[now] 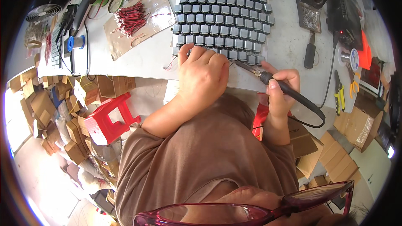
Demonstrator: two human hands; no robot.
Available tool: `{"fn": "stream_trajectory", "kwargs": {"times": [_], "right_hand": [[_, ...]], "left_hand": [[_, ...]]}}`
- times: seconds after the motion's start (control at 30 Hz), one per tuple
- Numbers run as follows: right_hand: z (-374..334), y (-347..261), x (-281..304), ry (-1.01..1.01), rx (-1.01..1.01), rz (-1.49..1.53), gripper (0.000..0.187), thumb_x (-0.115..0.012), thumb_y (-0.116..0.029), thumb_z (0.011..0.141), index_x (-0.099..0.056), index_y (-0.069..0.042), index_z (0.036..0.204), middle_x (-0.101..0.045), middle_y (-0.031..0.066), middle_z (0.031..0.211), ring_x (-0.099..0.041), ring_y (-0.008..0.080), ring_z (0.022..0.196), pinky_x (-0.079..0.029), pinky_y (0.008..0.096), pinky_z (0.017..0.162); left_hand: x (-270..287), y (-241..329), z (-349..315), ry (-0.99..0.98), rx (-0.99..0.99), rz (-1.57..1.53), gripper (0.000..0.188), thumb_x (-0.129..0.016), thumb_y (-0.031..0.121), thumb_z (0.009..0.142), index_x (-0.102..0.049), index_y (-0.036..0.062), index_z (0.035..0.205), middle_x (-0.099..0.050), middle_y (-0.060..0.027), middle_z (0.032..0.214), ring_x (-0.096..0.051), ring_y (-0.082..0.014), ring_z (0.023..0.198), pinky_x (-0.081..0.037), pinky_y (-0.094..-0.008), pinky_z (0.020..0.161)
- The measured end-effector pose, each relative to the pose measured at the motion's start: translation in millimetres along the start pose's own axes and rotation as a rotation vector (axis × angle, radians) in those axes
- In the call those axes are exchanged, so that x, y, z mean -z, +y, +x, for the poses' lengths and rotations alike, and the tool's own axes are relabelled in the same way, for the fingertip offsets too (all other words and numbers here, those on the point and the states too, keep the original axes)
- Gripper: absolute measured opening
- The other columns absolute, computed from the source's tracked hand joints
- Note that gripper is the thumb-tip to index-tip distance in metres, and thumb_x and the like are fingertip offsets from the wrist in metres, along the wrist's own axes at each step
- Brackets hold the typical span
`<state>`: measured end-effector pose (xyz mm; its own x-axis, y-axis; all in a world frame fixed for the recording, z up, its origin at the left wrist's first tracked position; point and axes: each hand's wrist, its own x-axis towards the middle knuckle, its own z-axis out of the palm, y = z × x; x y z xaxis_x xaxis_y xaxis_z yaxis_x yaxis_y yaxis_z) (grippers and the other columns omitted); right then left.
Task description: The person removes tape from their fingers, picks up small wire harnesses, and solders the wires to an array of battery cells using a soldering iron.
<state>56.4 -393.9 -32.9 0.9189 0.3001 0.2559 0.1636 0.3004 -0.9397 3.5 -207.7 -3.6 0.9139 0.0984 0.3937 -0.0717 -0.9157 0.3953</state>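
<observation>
Rows of small grey-topped black modules (222, 19) stand packed together on the white table. My left hand (203, 70) rests over their nearest row, fingers curled down and closed; whatever is between the fingertips is hidden. In my right hand (281, 94) is a soldering iron (303, 98), gripped by its black handle between thumb and fingers. Its metal tip points left, close to the front row and just right of my left hand. A thin red wire (169, 64) lies at the near left corner of the modules.
Left of the modules, a bundle of red and black wires (130, 19) lies on a brown sheet (155, 6). Rightward are a black soldering station (343, 21), a solder spool (354, 59) and yellow-handled wire strippers (339, 94). A red stool (98, 122) and cardboard boxes (44, 106) crowd the floor.
</observation>
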Motion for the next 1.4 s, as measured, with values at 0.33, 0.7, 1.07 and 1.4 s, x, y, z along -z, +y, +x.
{"fn": "stream_trajectory", "kwargs": {"times": [0.33, 0.7, 1.07, 1.4], "right_hand": [[1.0, -0.2, 0.5, -0.010, -0.008, -0.019, 0.016, -0.058, 0.003, 0.078, -0.046, -0.001, 0.088, -0.045, -0.0011, 0.063, -0.042, 0.0036, 0.057, -0.045, 0.0492, 0.093], [1.4, -0.4, 0.0, 0.010, -0.003, -0.033, 0.017, -0.057, 0.003, 0.078, -0.046, -0.001, 0.090, -0.045, -0.0007, 0.064, -0.043, 0.0043, 0.058, -0.045, 0.0482, 0.093], [0.0, -0.6, 0.9, 0.137, -0.086, 0.040, 0.013, -0.054, -0.001, 0.080, -0.045, -0.003, 0.089, -0.038, -0.0046, 0.055, -0.037, 0.0023, 0.048, -0.047, 0.0491, 0.092], [1.4, -1.2, -4.9, 0.217, -0.118, 0.005, 0.017, -0.060, -0.012, 0.078, -0.046, -0.003, 0.082, -0.040, -0.0021, 0.054, -0.039, 0.0048, 0.046, -0.049, 0.0499, 0.087]], "left_hand": [[-2.0, 1.1, 1.7, -0.023, 0.008, 0.009, 0.011, -0.065, 0.005, 0.067, -0.057, 0.0119, 0.070, -0.055, 0.0023, 0.061, -0.054, -0.0192, 0.068, -0.038, -0.0399, 0.085], [-1.4, 3.0, 2.4, -0.045, 0.027, 0.004, 0.011, -0.065, 0.005, 0.068, -0.056, 0.0110, 0.072, -0.055, 0.0017, 0.062, -0.054, -0.0203, 0.066, -0.039, -0.0415, 0.085], [-3.6, 3.7, 3.0, -0.051, 0.019, 0.011, 0.011, -0.065, 0.005, 0.067, -0.056, 0.0110, 0.071, -0.055, 0.0013, 0.062, -0.053, -0.0205, 0.064, -0.041, -0.0384, 0.081], [-3.3, 1.7, -1.9, -0.047, 0.031, 0.080, 0.012, -0.066, 0.009, 0.066, -0.057, 0.0109, 0.072, -0.057, -0.0032, 0.067, -0.054, -0.0241, 0.070, -0.041, -0.0381, 0.079]]}}
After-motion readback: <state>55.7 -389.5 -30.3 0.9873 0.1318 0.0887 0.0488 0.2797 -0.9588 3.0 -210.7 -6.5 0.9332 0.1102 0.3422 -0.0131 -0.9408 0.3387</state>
